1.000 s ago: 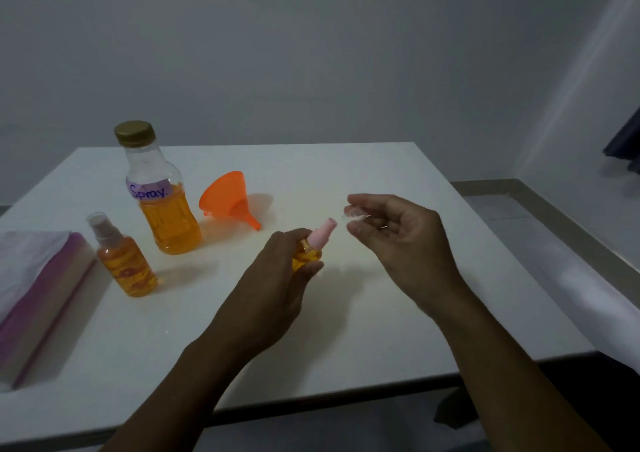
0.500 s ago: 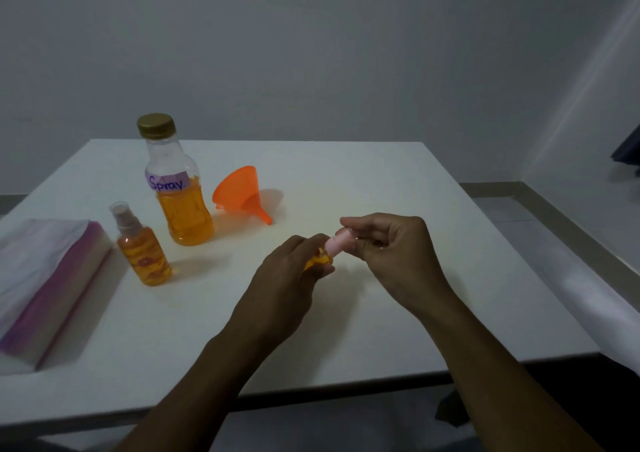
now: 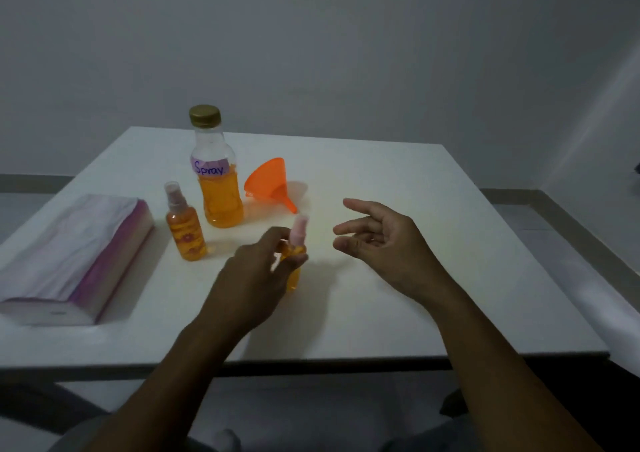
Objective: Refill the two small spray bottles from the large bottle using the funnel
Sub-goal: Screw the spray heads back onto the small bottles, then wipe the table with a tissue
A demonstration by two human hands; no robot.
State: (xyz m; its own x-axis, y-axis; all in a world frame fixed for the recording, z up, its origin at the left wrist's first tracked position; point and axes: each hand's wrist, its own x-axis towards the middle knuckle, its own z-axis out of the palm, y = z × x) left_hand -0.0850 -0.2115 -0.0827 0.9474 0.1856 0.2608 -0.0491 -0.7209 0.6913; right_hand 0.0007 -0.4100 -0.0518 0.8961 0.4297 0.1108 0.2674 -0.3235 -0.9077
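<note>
Left hand (image 3: 249,278) fingers wrap pink-capped spray bottle (image 3: 294,257) upright, just above counter (image 3: 381,313), steadying it. Right hand (image 3: 377,240) beside, fingers spread, empty. Second spray bottle (image 3: 185,230), large bottle (image 3: 218,188), orange funnel (image 3: 268,183) grouped behind, within reach.

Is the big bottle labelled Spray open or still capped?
Capped. The large bottle stands upright with its gold screw cap on; the orange funnel lies on its side beside it.
</note>
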